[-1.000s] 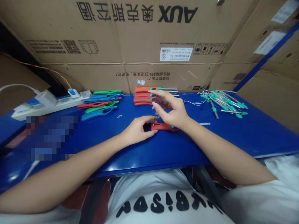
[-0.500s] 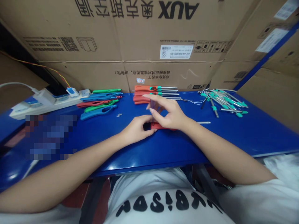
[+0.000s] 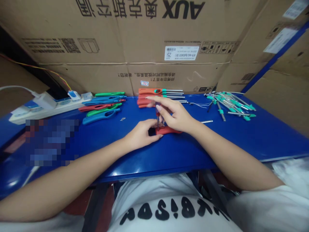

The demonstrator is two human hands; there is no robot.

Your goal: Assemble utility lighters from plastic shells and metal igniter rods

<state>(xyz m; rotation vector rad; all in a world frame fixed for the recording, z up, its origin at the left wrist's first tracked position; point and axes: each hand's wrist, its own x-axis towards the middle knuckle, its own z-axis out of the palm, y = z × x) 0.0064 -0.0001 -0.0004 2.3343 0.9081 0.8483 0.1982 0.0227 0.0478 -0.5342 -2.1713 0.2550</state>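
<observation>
A small screwdriver (image 3: 157,113) with a dark red handle stands nearly upright in my right hand (image 3: 175,115), my fingers closed around its handle. Its tip meets the left end of a red long-nosed lighter (image 3: 170,130) lying on the blue table. My left hand (image 3: 142,133) grips that same end between thumb and fingers. A metal tube (image 3: 207,121) shows beyond my right wrist, in line with the lighter; my wrist hides where they would join.
Orange-red lighters with metal tubes (image 3: 173,90) lie at the back. Coloured handle shells (image 3: 102,115) and a white power strip (image 3: 31,112) are at left, tubes with teal fittings (image 3: 231,104) at right. Small metal bits (image 3: 123,119) lie left of my hands. Cardboard (image 3: 108,51) walls the back.
The metal tube's end has shifted away from me and slightly left. My right fingers have changed position on the screwdriver, and more of its handle and the lighter shows. My left hand stays put.
</observation>
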